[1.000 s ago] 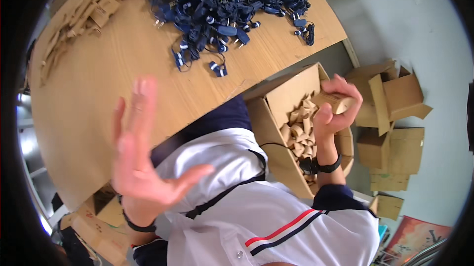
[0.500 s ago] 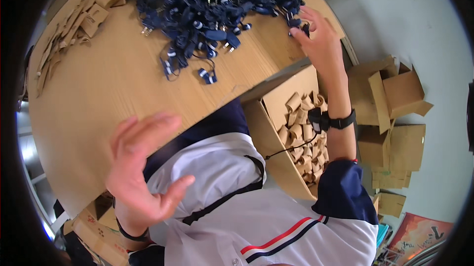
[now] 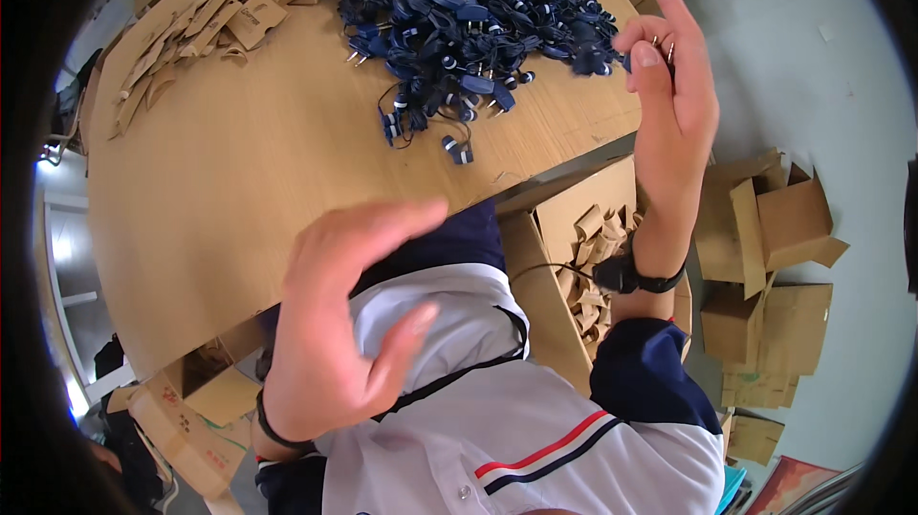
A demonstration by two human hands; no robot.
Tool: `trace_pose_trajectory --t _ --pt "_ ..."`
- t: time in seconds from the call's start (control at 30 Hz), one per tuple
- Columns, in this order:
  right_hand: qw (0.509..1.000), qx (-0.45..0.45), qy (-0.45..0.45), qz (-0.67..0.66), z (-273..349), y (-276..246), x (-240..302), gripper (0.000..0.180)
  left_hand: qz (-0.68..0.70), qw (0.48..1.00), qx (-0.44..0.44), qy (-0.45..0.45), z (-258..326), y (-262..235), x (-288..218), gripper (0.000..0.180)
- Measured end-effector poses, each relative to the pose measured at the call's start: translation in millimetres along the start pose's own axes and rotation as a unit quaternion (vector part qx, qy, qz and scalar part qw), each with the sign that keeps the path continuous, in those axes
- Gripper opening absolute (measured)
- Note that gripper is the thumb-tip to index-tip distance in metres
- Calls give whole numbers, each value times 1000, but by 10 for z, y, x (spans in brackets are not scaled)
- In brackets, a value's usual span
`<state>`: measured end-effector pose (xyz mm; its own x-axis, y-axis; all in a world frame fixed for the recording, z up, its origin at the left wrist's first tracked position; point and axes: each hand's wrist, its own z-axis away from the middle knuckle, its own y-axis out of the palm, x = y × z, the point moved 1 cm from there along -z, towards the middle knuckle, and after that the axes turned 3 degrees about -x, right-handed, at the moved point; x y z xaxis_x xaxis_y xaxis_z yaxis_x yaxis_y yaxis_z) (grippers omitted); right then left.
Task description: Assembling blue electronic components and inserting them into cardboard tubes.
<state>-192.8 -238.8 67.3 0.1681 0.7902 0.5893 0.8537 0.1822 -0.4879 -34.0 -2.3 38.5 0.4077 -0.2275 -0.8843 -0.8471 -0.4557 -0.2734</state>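
The right hand (image 3: pixel 669 85) is pinching a small dark blue plug (image 3: pixel 660 48) above the round wooden worktop (image 3: pixel 239 180) edge at two o'clock (beside the navy cable heap (image 3: pixel 469 18)); the left hand (image 3: pixel 339 314) is hovering with its fingers spread, holding nothing, over bare wood.

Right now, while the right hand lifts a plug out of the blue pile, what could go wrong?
1. The right hand pinches a plug whose cable may be tangled in the pile, so neighbours could drag along.
2. The pile reaches near the table edge; loose plugs might fall into the open box below.
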Motion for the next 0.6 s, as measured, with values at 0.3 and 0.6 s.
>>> trace_pose_trajectory --t 0.3,0.6 --pt "950 -66 -113 -284 311 592 790 47 -167 972 -100 132 -286 80 64 48" --pt "908 70 14 -413 459 704 781 23 325 931 -168 -19 -78 -78 117 31"
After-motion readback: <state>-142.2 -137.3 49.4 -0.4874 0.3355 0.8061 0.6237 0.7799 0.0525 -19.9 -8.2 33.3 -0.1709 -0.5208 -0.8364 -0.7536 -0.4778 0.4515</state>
